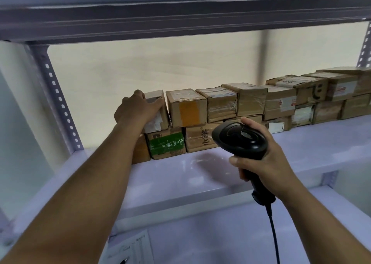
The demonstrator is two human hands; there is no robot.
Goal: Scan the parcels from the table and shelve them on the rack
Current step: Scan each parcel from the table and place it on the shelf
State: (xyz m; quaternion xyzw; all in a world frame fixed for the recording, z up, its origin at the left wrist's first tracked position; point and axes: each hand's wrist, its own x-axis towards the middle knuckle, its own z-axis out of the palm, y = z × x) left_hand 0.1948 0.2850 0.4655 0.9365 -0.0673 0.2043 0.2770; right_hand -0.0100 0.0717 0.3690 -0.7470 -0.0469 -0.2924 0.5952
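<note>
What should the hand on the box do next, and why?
Probably let go and draw the left hand back. The parcel it grips already seems to sit on the lower boxes, at the left end of the top row beside the orange-taped box, while the right hand holds the scanner.

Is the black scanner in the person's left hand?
No, the right hand grips the scanner by its handle, while the left hand holds a cardboard parcel on the rack shelf.
</note>
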